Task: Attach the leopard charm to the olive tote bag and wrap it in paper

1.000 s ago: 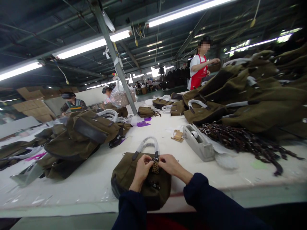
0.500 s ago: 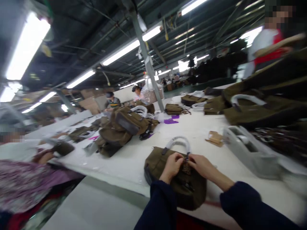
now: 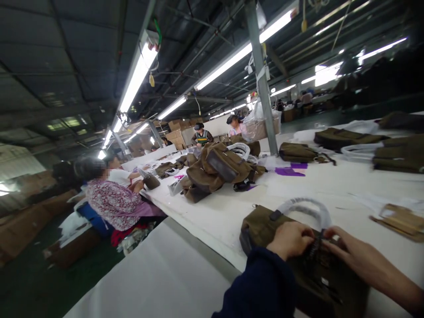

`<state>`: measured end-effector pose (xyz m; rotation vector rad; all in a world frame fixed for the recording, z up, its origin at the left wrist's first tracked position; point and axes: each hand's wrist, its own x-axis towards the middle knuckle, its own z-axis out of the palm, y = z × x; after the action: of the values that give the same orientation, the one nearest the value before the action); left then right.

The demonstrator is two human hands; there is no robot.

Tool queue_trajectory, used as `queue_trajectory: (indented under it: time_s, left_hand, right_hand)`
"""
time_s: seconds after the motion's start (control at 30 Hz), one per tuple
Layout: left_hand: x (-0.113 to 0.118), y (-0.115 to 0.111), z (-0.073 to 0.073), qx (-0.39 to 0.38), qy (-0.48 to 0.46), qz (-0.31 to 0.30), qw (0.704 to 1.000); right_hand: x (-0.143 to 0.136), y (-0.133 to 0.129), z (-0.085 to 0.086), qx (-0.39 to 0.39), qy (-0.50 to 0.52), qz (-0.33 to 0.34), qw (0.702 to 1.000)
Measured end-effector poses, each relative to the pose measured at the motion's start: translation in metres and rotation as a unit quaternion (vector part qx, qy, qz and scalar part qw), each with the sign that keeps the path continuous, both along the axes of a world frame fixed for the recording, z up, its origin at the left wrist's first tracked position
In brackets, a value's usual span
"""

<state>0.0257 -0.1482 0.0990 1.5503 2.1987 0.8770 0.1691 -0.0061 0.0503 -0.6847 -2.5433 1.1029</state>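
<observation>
Two hands, left hand [image 3: 291,238] and right hand [image 3: 351,254], both pinched shut on a small dark tag [image 3: 314,248] atop the olive bag [image 3: 265,223] on the white table [image 3: 215,216], grip unchanged as the view has swung left toward a seated person [image 3: 112,198].

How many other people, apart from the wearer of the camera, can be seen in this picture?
3 clearly: one seated person in a floral top at the table's left side, and two people at its far end, one in a vest, one in pink. More may be hidden in the blurred background.
</observation>
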Motion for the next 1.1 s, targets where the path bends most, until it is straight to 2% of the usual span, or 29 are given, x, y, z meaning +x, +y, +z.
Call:
queue_trajectory:
  time_s: [0.1, 0.2, 0.3, 0.4, 0.53, 0.67, 0.77, 0.87, 0.97, 1.03, 1.1]
  left_hand:
    - [0.007, -0.01, 0.02, 0.051, 0.038, -0.021, 0.998]
    - [0.018, -0.016, 0.039, 0.097, 0.021, -0.061, 0.993]
    - [0.02, -0.016, 0.047, 0.123, -0.022, -0.081, 0.989]
    - [0.016, -0.013, 0.043, 0.129, -0.058, -0.071, 0.987]
    - [0.009, -0.011, 0.028, 0.116, -0.045, -0.019, 0.992]
    - [0.008, -0.003, 0.009, 0.093, -0.019, -0.052, 0.994]
    - [0.008, 0.01, -0.001, 0.084, -0.008, -0.061, 0.995]
    - [0.007, 0.024, -0.004, 0.086, -0.014, -0.06, 0.994]
    - [0.005, 0.033, -0.003, 0.088, -0.034, -0.064, 0.994]
    - [0.003, 0.036, -0.002, 0.084, -0.052, -0.071, 0.993]
    - [0.002, 0.037, -0.003, 0.078, -0.069, -0.076, 0.992]
  right_hand:
    - [0.011, -0.011, 0.025, -0.104, 0.04, 0.003, 0.994]
    - [0.021, -0.028, 0.051, -0.161, 0.059, 0.044, 0.984]
    - [0.021, -0.039, 0.061, -0.2, 0.093, 0.048, 0.974]
    - [0.022, -0.04, 0.06, -0.232, 0.128, 0.027, 0.964]
    - [0.028, -0.039, 0.057, -0.264, 0.168, -0.009, 0.95]
    - [0.033, -0.038, 0.057, -0.292, 0.187, -0.011, 0.938]
    - [0.032, -0.035, 0.057, -0.288, 0.174, -0.003, 0.942]
    - [0.025, -0.031, 0.058, -0.205, 0.134, 0.013, 0.969]
    - [0.015, -0.031, 0.064, 0.01, 0.049, 0.033, 0.998]
    - [0.011, -0.032, 0.069, 0.129, -0.036, 0.028, 0.991]
    - [0.008, -0.035, 0.072, 0.178, -0.096, 0.009, 0.979]
